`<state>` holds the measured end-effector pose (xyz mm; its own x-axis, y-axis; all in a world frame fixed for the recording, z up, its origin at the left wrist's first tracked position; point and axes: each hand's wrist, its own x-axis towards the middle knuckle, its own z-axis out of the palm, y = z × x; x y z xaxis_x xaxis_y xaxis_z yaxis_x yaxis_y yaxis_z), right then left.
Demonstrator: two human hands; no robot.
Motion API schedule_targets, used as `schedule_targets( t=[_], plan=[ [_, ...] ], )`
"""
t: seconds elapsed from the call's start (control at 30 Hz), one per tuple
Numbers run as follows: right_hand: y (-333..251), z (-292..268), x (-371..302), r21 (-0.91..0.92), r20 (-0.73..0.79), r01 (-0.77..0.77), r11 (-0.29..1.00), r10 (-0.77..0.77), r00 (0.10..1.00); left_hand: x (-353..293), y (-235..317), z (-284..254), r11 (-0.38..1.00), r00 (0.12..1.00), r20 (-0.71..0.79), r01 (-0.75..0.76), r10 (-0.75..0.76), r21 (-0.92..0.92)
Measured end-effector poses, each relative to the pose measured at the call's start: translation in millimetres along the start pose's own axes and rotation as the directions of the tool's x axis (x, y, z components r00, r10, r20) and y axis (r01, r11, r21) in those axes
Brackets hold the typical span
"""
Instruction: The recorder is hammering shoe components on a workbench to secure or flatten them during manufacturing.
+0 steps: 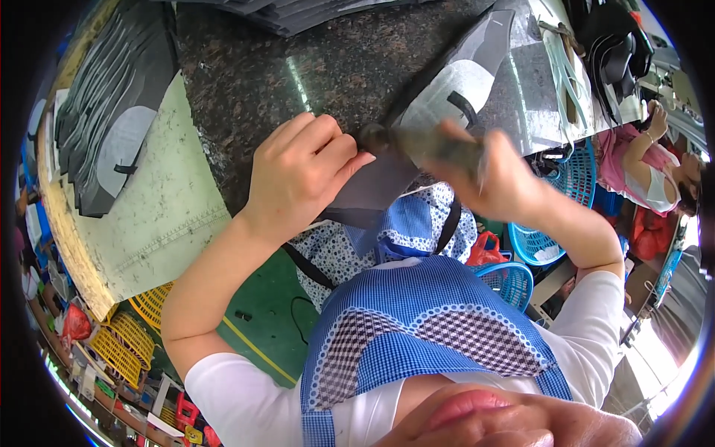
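My left hand [302, 167] is closed, its curled fingers pressing on a dark grey sheet piece [372, 190] at the table's near edge. Wrapped round the handle of what looks like a hammer [439, 149], my right hand [499, 175] is smeared by motion. The tool's round dark head lies just right of my left fingertips, above the grey piece. Beyond my right hand rests a dark grey piece with a rounded light grey patch [454, 86] and a small black tab.
A fanned stack of dark grey pieces [123, 112] lies on a pale board [175, 186] at left. More dark sheets [290, 15] sit at the far edge of the speckled stone tabletop [231, 67]. Blue baskets [577, 179] stand at right, where another person [640, 160] sits.
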<state>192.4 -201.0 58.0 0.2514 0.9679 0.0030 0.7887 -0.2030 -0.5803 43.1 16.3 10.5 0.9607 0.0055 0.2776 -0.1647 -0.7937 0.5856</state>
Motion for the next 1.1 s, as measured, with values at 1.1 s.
schedule_targets(
  t=[1.1],
  plan=[
    [86.8,-7.5,7.1,0.798,-0.54,0.014,0.603,0.704,0.461,60.5,51.6,41.1,0.971,0.998,-0.01,-0.06,0.064,0.233]
  ],
)
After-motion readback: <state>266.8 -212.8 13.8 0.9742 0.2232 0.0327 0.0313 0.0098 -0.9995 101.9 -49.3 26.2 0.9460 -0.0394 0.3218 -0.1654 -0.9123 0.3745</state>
